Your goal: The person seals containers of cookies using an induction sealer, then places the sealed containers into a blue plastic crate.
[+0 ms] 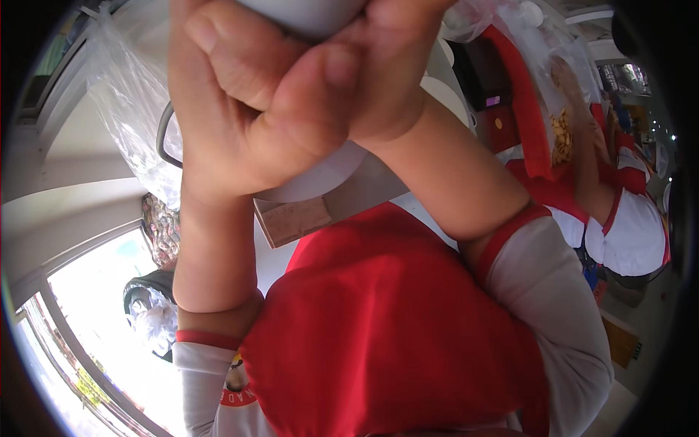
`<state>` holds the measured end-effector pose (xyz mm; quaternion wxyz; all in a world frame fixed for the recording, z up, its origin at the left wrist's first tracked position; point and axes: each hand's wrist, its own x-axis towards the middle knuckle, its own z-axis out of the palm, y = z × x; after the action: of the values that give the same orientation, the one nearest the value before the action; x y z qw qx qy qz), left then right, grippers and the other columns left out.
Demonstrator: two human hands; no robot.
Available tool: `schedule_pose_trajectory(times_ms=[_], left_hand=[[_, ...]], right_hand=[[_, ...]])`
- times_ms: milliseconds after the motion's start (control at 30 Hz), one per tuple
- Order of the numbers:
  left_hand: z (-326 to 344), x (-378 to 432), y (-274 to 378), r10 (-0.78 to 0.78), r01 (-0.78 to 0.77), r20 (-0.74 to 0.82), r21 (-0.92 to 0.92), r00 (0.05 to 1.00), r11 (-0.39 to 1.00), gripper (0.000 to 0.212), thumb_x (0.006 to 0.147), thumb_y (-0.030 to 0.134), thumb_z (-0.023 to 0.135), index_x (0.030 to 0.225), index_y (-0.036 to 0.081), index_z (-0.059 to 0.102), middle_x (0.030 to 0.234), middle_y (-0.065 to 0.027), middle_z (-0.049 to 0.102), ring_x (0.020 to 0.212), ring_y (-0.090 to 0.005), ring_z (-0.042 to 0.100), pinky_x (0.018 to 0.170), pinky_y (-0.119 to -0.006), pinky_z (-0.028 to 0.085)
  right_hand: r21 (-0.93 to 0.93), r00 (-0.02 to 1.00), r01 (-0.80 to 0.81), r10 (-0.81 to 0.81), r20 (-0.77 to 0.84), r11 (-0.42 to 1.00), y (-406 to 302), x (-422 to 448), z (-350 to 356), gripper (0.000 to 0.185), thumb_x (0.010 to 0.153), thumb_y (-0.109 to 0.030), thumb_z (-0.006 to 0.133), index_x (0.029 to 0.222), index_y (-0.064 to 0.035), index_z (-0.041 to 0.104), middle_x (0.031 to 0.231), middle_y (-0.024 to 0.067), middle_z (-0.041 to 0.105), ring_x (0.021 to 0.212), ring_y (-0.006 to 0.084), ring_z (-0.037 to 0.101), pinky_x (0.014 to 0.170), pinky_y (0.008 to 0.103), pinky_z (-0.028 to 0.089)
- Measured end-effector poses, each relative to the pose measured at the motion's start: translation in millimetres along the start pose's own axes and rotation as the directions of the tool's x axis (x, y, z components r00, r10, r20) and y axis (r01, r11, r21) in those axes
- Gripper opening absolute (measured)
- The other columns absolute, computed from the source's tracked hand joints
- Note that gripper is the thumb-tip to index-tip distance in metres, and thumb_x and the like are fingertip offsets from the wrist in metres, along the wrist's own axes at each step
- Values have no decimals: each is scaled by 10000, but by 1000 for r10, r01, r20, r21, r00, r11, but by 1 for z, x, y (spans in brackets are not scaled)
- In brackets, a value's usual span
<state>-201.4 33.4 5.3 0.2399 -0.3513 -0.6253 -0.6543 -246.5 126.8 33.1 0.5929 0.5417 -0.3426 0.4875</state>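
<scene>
Close to the camera, my left hand (235, 120) and my right hand (390, 71) are raised and pressed together, thumbs folded inward. Between them, at the top edge, is a smooth white rounded object (311, 15). Both hands appear to hold it. Most of it is cut off, so its kind is unclear. Below the hands, partly covered by them, a white round-edged surface (327, 175) shows. A dark curved handle (161, 134) sticks out left of my left wrist.
A flat pinkish-brown box or block (297, 221) lies at the table edge near my red apron (393, 328). Clear plastic sheeting (128, 109) hangs at left. On the right, a co-worker's arm (581, 125) reaches by a clear bag (579, 49) and yellow-brown pieces (561, 136).
</scene>
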Motion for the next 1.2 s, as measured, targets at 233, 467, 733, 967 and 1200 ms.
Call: schedule_pose_trajectory(times_ms=[233, 467, 733, 967, 1200], left_hand=[[-7, 4, -2, -28, 26, 28, 68, 999, 997, 694, 699, 415, 570, 1168, -81, 445, 1115, -152, 519, 1037, -233, 492, 918, -334, 356], [-1, -7, -2, -107, 104, -68, -51, 992, 993, 687, 692, 366, 571, 1195, -78, 426, 1162, -161, 503, 1081, -239, 468, 952, -345, 325], [0, -9, 3, -97, 94, -36, -63, 995, 994, 707, 695, 375, 577, 1215, -71, 404, 1182, -159, 489, 1106, -242, 448, 972, -352, 303], [0, -9, 5, -93, 89, -56, -58, 994, 994, 723, 694, 391, 582, 1219, -70, 397, 1185, -160, 483, 1107, -244, 445, 974, -356, 299], [0, -8, 1, -102, 98, -63, -58, 993, 993, 739, 693, 407, 587, 1224, -69, 390, 1188, -160, 478, 1108, -246, 442, 976, -359, 296]], right_hand=[[75, 966, -254, 258, -34, 964, -11, -7, 3, 517, 855, -335, 538, 1152, 54, 374, 741, 69, 501, 526, 83, 455, 517, 217, 389], [97, 939, -338, 342, -24, 936, -19, -10, 2, 522, 846, -307, 551, 1169, 51, 351, 750, 74, 504, 536, 85, 464, 522, 220, 396], [107, 922, -384, 387, -14, 917, -26, -9, 0, 535, 835, -274, 566, 1189, 47, 325, 761, 78, 508, 546, 88, 474, 528, 223, 405], [117, 911, -410, 413, -5, 905, -28, -9, 1, 552, 826, -245, 579, 1206, 43, 303, 771, 83, 512, 556, 90, 482, 534, 226, 412], [111, 904, -425, 428, -5, 898, -26, -11, -1, 573, 817, -217, 592, 1224, 39, 280, 780, 87, 515, 565, 92, 491, 539, 230, 419]])
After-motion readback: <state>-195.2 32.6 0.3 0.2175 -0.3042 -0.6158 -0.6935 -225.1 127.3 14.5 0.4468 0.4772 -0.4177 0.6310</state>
